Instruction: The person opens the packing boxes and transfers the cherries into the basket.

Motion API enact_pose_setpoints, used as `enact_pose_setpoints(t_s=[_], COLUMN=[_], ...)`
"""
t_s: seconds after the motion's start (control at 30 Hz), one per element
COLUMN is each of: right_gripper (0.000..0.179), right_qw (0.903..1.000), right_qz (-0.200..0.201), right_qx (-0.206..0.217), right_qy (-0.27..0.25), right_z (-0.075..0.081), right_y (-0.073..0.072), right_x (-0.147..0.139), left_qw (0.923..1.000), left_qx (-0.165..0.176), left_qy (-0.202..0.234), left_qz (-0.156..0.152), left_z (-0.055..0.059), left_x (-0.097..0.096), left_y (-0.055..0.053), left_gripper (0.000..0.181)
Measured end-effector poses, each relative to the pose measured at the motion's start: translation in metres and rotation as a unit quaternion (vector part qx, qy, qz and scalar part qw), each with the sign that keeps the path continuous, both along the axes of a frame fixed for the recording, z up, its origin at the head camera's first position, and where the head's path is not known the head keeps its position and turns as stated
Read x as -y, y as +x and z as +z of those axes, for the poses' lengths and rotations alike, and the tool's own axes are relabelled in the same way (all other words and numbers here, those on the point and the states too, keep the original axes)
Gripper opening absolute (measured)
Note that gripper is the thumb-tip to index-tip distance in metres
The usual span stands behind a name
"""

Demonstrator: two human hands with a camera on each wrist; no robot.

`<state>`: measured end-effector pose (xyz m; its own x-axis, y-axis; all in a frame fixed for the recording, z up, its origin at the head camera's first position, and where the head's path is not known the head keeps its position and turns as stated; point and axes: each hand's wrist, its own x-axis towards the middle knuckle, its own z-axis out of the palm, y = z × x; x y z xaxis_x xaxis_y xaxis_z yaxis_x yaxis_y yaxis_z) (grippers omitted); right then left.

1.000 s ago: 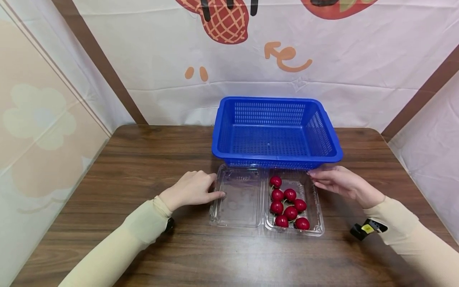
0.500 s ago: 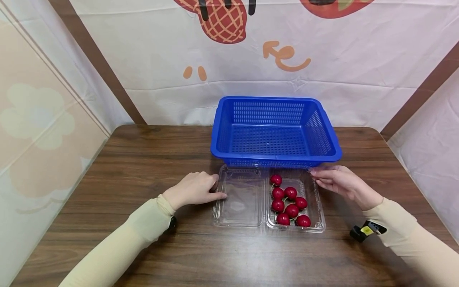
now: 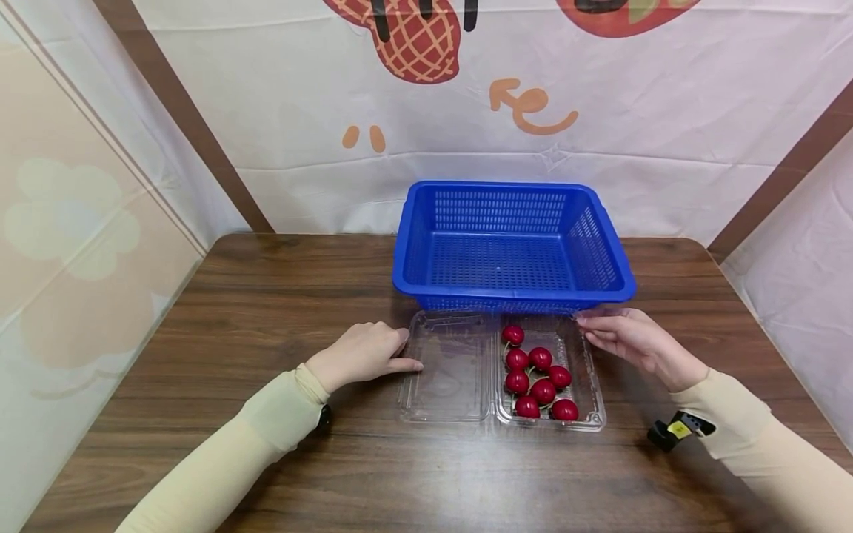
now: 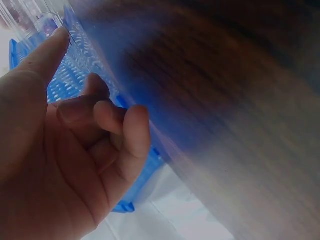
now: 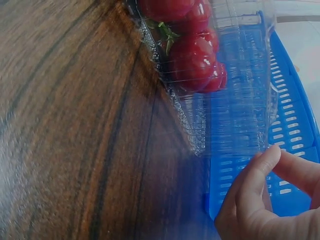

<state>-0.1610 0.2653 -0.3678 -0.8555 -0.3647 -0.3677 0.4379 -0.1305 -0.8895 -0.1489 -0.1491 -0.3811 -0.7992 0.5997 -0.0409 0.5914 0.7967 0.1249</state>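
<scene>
A hinged clear plastic container stands on the table, its lid (image 3: 446, 370) laid open to the left. Several red cherries with green stems (image 3: 540, 359) fill part of the box (image 3: 583, 385) on the right. My right hand (image 3: 643, 344) pinches the box's far right corner between thumb and finger, plainer in the right wrist view. At the lid's left edge is my left hand (image 3: 360, 355). Its thumb (image 4: 47, 55) reaches out to the clear plastic, while the other fingers (image 4: 135, 130) hang loosely curled with nothing in them.
A blue perforated plastic basket (image 3: 513, 295) stands directly behind the container, with nothing inside. The brown wooden table (image 3: 280, 289) ends at a printed cloth backdrop (image 3: 300, 81). A dark band with a yellow mark (image 3: 680, 429) is on the right wrist.
The container has shifted very slightly away and to the right, with the cherries in it. My left hand has moved slightly right with it; the right hand keeps its pinch on the corner.
</scene>
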Motion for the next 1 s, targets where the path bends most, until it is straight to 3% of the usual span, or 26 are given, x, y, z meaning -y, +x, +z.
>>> enact_pose_setpoints(t_s=[0.27,0.5,0.8,1.0], right_gripper=[0.023,0.023,0.015,0.044], right_qw=[1.0000,0.9997,0.9990,0.9958], right_qz=[-0.005,0.004,0.006,-0.017], right_qx=[0.005,-0.024,-0.044,-0.061], right_qy=[0.002,0.000,-0.001,0.067], right_z=[0.001,0.000,0.002,0.005], right_y=[0.001,0.006,0.012,0.016], right_x=[0.001,0.000,-0.004,-0.004], left_qw=[1.0000,0.9999,0.9962,0.9895], left_qx=[0.005,-0.001,-0.065,-0.104], left_qy=[-0.007,0.000,0.057,0.096], left_qz=[0.003,0.017,0.002,-0.027], left_z=[0.000,0.001,0.005,0.010], left_x=[0.000,-0.002,-0.010,-0.020], left_y=[0.001,0.002,0.004,0.006], left_gripper=[0.047,0.043,0.034,0.020])
